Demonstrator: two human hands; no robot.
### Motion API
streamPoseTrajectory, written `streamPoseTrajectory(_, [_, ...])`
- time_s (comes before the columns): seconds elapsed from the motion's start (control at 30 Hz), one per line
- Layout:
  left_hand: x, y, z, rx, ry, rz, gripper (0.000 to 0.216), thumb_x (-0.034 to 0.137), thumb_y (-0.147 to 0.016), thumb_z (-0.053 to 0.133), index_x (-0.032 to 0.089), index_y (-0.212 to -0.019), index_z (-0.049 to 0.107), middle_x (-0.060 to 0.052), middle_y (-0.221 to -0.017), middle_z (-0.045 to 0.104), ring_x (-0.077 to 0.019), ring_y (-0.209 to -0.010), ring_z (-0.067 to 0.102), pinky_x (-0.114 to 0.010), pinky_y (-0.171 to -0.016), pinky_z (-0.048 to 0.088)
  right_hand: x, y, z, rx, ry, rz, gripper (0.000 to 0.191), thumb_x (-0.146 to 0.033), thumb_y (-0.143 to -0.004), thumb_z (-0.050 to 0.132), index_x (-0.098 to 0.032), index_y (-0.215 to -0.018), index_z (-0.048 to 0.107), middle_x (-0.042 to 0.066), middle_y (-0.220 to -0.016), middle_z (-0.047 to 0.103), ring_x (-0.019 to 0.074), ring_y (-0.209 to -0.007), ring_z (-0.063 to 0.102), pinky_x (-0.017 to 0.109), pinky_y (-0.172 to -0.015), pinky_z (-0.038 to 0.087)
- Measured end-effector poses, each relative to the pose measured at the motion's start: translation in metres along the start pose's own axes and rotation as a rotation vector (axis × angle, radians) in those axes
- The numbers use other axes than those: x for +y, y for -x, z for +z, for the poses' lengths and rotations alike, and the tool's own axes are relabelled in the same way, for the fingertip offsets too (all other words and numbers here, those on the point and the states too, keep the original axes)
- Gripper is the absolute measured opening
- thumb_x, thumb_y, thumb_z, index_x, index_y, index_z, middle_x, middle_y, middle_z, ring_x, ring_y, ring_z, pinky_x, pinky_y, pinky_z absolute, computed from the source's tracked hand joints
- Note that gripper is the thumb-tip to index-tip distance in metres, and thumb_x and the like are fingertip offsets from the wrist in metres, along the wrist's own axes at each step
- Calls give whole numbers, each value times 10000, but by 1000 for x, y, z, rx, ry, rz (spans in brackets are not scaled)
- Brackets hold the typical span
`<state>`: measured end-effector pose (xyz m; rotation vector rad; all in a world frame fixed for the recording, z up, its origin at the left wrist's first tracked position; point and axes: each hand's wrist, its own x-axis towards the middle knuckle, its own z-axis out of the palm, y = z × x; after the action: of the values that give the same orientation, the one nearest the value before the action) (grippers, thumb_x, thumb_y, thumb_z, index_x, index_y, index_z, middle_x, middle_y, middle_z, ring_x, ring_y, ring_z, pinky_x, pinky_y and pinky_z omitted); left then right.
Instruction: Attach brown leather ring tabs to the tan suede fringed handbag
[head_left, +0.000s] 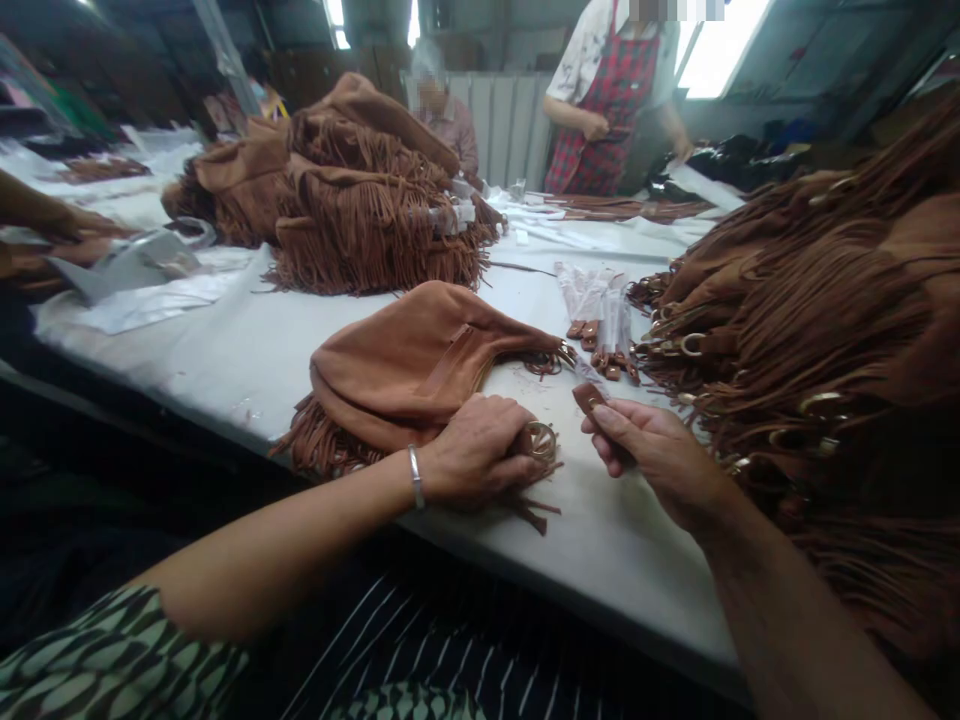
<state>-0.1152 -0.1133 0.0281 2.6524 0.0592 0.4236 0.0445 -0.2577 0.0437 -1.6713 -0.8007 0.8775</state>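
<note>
A brown fringed leather bag (397, 365) lies on the white table in front of me, its fringe spreading to the left. My left hand (484, 450) is closed round the bag's near end, where a gold-coloured metal ring (541, 440) sticks out by the fingers. Between thumb and fingers, my right hand (645, 440) pinches a short brown leather strap end (589, 398), a small gap away from the ring. At the bag's far end there is a metal clasp (566, 352). Just beyond lie several leather straps in clear plastic (600, 325).
A tall heap of fringed bags (360, 190) stands at the back left. Another pile with metal rings (825, 350) rises close to my right arm. White sheets (172, 290) lie on the table (637, 560). Across it a person in a checked apron (607, 110) stands, with another person (454, 125) nearby.
</note>
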Motion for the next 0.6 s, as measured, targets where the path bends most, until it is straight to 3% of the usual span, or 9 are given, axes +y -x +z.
streamPoseTrajectory(0.13, [-9,-13,-17,-18,480,-186,289,374,-817,595,187,-978,445,26,-744,539,-99,-625,474,-212,-564,344,-7,-11,2,-21,-114,70,362,-495,-761,633,-135,-762,594,-22,-559,521,63,-440,425,180,-426,313])
streamPoseTrajectory(0.23, [-16,-21,-17,19,702,-246,331,341,-768,662,194,-907,400,38,-719,527,-87,-620,495,-192,-555,360,-8,-19,10,-44,-133,86,368,-499,-760,636,-133,-751,597,-18,-554,520,63,-438,421,180,-426,300])
streamPoseTrajectory(0.43, [-28,-34,-8,17,934,-294,426,269,-694,733,203,-868,350,58,-675,514,-83,-587,526,-182,-529,412,-5,-33,18,29,-358,141,332,-441,-692,727,-150,-755,580,-48,-561,462,55,-434,394,181,-420,310])
streamPoseTrajectory(0.6, [-36,-37,-5,-41,1028,-293,435,227,-706,719,206,-902,332,63,-663,521,-76,-569,537,-165,-511,418,-5,-42,23,-10,-398,204,333,-446,-697,728,-151,-767,589,-53,-552,458,49,-418,392,182,-417,325])
